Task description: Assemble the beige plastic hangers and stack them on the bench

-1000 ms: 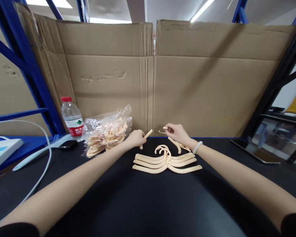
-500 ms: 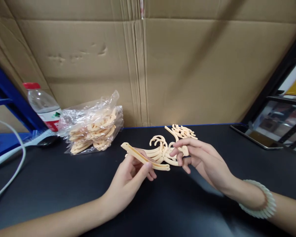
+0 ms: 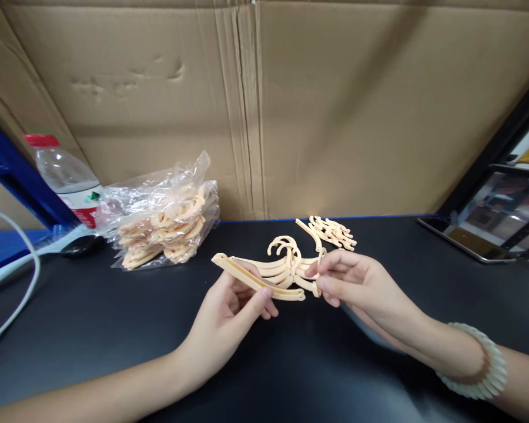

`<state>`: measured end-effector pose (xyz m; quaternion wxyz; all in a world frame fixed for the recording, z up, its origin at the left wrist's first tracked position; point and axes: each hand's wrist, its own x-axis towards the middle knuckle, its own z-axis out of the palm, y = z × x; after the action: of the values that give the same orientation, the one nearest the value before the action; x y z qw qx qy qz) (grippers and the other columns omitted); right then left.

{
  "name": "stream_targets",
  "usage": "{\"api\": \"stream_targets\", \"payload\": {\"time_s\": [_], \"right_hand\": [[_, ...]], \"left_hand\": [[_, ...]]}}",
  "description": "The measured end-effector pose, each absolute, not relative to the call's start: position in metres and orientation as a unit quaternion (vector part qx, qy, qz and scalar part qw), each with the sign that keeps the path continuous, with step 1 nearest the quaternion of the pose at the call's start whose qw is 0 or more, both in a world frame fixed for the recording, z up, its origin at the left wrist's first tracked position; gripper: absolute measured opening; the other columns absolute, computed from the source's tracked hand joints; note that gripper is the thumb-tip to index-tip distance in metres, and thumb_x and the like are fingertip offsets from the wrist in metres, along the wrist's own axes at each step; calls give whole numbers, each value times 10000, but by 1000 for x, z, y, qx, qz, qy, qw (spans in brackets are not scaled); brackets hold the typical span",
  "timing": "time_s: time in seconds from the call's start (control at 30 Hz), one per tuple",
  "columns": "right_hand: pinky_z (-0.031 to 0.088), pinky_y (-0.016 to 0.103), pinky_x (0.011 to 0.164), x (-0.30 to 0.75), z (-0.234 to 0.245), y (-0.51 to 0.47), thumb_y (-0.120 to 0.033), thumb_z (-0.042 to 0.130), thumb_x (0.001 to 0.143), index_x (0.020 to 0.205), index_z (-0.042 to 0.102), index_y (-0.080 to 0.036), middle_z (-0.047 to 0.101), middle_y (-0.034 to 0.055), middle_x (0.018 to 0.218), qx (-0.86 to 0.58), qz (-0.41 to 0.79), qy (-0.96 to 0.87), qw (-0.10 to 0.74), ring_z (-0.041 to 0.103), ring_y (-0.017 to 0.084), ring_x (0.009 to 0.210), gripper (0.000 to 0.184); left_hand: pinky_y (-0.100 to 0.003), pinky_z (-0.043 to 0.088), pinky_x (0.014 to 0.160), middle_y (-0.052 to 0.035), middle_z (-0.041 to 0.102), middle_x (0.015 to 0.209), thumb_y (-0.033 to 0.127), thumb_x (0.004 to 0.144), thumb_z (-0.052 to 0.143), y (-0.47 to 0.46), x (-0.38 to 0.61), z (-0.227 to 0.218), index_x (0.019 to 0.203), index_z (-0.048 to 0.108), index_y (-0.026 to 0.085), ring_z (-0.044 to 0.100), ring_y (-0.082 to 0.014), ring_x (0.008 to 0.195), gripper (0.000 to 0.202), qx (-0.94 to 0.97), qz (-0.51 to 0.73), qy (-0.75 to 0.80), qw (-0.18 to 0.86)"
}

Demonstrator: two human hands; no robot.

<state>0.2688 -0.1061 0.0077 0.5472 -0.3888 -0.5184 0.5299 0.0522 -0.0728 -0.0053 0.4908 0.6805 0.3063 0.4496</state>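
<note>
Drawn back since a second ago, the left hand [image 3: 231, 308] clasps long flat cream plastic bars [image 3: 241, 275] and the right hand [image 3: 357, 282] pinches a small cream plastic hook [image 3: 316, 289] near cream plastic hangers [image 3: 293, 257]. I see a crinkled clear bag [image 3: 156, 192] holding cream pieces [image 3: 180, 230].
</note>
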Motion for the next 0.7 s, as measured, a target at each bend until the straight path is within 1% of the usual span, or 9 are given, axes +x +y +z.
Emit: {"api": "stream_targets", "payload": {"time_s": [0.07,0.17,0.23,0.3,0.4,0.47,0.57,0.63,0.7], "right_hand": [[448,198,511,267,10,-108,-236,791,714,789,631,-184,612,19,851,-383,526,-524,550,531,90,633,184],[457,192,504,264,13,-111,-207,780,721,801,548,-194,586,-5,831,-377,518,-538,548,542,88,631,245],[480,204,525,263,13,-111,-217,737,774,851,514,-203,620,4,839,-378,515,-550,539,596,107,655,237],[517,243,582,263,12,-111,-248,669,843,936,493,-213,660,21,844,-374,520,-551,535,652,137,680,202],[536,296,679,264,11,-111,-299,578,911,1028,495,-219,677,40,882,-366,523,-543,546,674,157,736,164],[518,281,687,265,11,-111,-334,526,936,995,558,-202,655,50,895,-378,491,-561,549,639,149,770,149],[463,247,622,267,11,-110,-346,512,936,899,630,-186,602,35,838,-418,402,-609,541,547,115,684,202],[425,245,569,269,11,-109,-341,534,918,868,627,-189,563,11,766,-437,377,-622,529,495,100,602,185],[386,242,521,269,9,-108,-357,529,915,853,597,-192,505,-18,672,-443,393,-615,521,457,96,549,189]], "left_hand": [[-244,559,568,11,654,737,264,879,608,-76,52,-5,903,495,194,656,-130,604,135,694,444,303,479],[-240,559,597,-2,668,798,222,894,576,-80,51,-5,919,491,189,660,-121,633,95,707,437,294,473],[-227,555,602,-1,666,824,198,898,564,-82,50,-4,932,486,186,661,-111,643,86,709,439,286,473],[-213,549,598,4,662,826,185,897,561,-83,50,-3,934,485,186,658,-101,638,84,711,441,282,470],[-200,541,590,15,654,796,179,900,558,-83,49,-2,920,489,186,648,-91,620,72,711,443,286,465],[-196,540,588,22,647,766,182,903,555,-82,49,-1,913,494,187,644,-91,617,62,709,443,290,465],[-192,538,592,31,641,734,184,908,549,-82,49,-2,911,500,189,641,-90,618,50,714,439,291,462],[-193,537,594,33,642,729,182,908,548,-82,49,-3,919,500,190,641,-91,620,50,715,438,291,461],[-198,539,596,33,644,725,182,909,547,-82,48,-4,925,499,191,642,-94,620,51,715,438,288,462]]}}
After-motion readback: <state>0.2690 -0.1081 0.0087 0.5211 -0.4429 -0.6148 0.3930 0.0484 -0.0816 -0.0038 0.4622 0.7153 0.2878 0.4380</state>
